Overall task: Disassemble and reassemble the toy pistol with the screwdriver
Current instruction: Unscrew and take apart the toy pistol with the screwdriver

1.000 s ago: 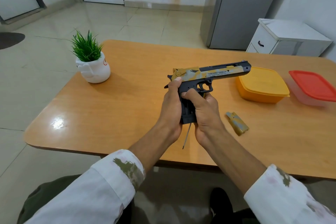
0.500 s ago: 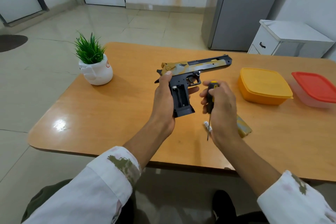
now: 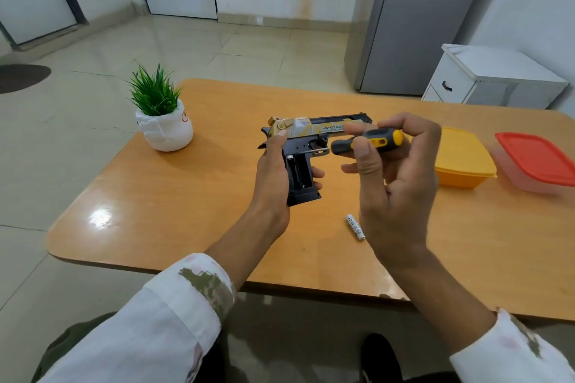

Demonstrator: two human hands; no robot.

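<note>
Potted plant (image 3: pixel 161 124): set at the left of the table (image 3: pixel 186 211), well apart from both hands.
Table edge: the near edge is crossed by both forearms; bare wood is seen between the plant and the hands.
Left hand (image 3: pixel 270 174): wrapped round the pistol's grip from behind.
Toy pistol (image 3: pixel 311 130): held above the middle of the table; its long axis is nearly level, muzzle toward the right of the frame, grip downward with its side compartment laid open.
Screwdriver (image 3: pixel 367 142): held nearly level, shaft pointed left at the trigger area; contact cannot be told.
Right hand (image 3: pixel 395 190): the screwdriver's handle is pinched between thumb and fingertips; the muzzle is hidden behind it.
Battery (image 3: pixel 354 227): laid on the table just left of the right wrist.
Yellow container (image 3: pixel 463 162): placed right of the right hand.
Red-lidded container (image 3: pixel 538 162): placed at the right edge of the frame.
</note>
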